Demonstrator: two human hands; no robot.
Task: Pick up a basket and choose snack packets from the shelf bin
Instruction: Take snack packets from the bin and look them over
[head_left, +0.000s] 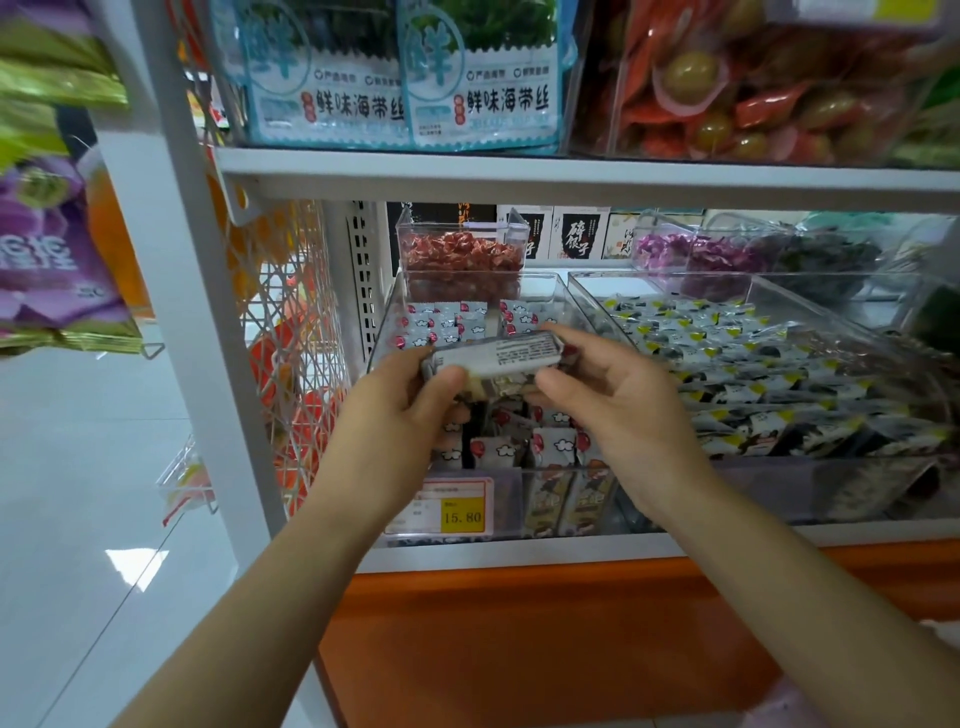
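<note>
Both hands hold one grey snack packet (501, 358) with small printed text, just above a clear shelf bin (387, 312). My left hand (405, 410) grips the packet's left end, thumb on its front. My right hand (618, 400) pinches the right end between thumb and fingers. Under the hands the bin holds several small grey packets (498, 449) marked with red and white. No basket is in view.
A second clear bin (587, 283) to the right holds several black, white and yellow packets. A small tub of red sweets (460, 257) stands behind. A yellow price tag (462, 512) reads 15.80. Orange shelf base below; white upright post and tiled floor at left.
</note>
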